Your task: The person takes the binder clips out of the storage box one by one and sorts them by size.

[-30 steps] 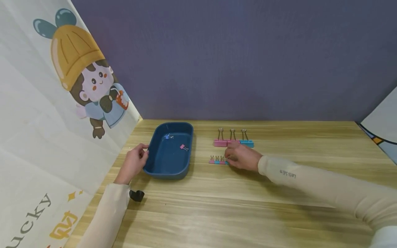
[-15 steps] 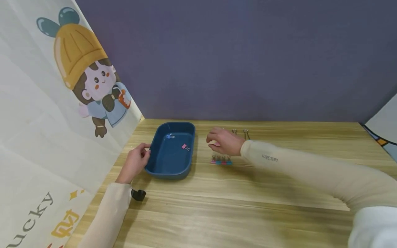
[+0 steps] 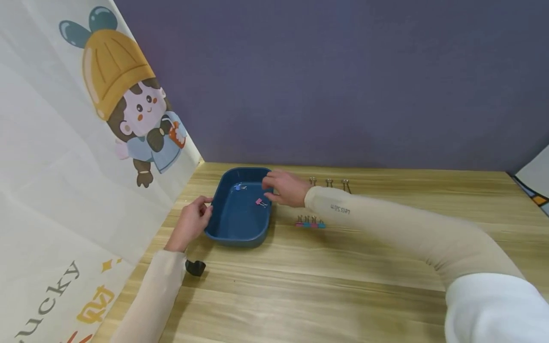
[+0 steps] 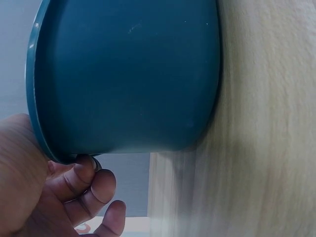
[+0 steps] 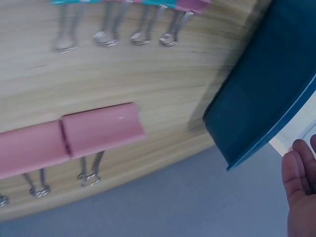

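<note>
My left hand [image 3: 190, 220] grips the left rim of a deep blue plastic bin [image 3: 240, 242], fingers curled under the lip [image 4: 33, 89] in the left wrist view. Inside the bin lie a small blue binder clip [image 3: 239, 187] and a small pink binder clip [image 3: 259, 202]. Over the bin's right rim hangs my right hand [image 3: 286, 188], fingers bent; whether anything is between its fingertips is hidden. To the right, a row of small pink and blue binder clips [image 3: 310, 225] stands on the table. Behind them, large binder clips [image 5: 102, 129] are partly covered by the right arm.
The wooden table [image 3: 274, 295] meets a grey-purple panel [image 3: 343, 85] at the back. A white cartoon-printed sheet [image 3: 64, 166] borders the left side. A black object [image 3: 196, 268] sits by the left wrist.
My right hand has moved left from the row of small binder clips, past the large ones, to the bin's right rim. My left hand stays on the left rim; the view shifts slightly.
</note>
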A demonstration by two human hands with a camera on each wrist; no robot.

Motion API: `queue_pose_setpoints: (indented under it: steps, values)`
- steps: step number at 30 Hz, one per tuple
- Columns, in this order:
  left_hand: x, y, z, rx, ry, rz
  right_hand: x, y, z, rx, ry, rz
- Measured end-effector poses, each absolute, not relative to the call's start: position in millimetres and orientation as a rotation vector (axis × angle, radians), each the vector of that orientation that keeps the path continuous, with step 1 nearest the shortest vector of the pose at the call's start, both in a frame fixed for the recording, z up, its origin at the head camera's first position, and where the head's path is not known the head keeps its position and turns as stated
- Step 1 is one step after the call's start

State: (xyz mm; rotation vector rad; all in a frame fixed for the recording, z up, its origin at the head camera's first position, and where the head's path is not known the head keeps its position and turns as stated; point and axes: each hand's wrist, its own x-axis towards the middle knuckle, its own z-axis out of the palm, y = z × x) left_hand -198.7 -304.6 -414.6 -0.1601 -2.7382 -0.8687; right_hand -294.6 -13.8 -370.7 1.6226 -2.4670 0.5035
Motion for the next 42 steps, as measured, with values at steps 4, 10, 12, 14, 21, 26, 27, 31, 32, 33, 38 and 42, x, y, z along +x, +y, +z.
queue_pose_setpoints:
  steps: [4, 10, 12, 14, 21, 26, 27, 31, 32, 33, 38, 42]
  values:
    - [-199, -304, -414, -0.159, -2.737, -0.873, -299, -30, -372, 1.646, -2.483, 0.488]
    - [-200, -304, -413, -0.169, -2.739, -0.874, -301, -50, -371, 1.615, -2.62, 0.365]
    - [-201, -304, -413, -0.174, -2.738, -0.877, -302, -57, -373, 1.603, -2.68, 0.327]
    - [-200, -304, -413, -0.173, -2.74, -0.881, -304, -62, -375, 1.597, -2.711, 0.3]
    - [-198, -302, -412, -0.158, -2.746, -0.889, -305, -80, -379, 1.489, -2.883, 0.183]
    - [-198, -305, -413, -0.143, -2.757, -0.887, -303, -91, -383, 1.371, -2.993, 0.119]
    - [-198, -305, -413, -0.145, -2.757, -0.887, -303, -93, -385, 1.35, -3.001, 0.107]
    - [-198, -306, -414, -0.153, -2.754, -0.891, -303, -100, -391, 1.287, -3.009, 0.079]
    - [-198, -306, -414, -0.151, -2.753, -0.891, -303, -101, -392, 1.274, -3.011, 0.075]
    - [-197, -306, -413, -0.149, -2.753, -0.892, -303, -103, -393, 1.261, -3.01, 0.068]
    - [-197, -306, -413, -0.144, -2.754, -0.897, -302, -106, -395, 1.174, -3.048, 0.053]
    - [-197, -305, -413, -0.146, -2.756, -0.899, -301, -108, -397, 1.13, -3.068, 0.028]
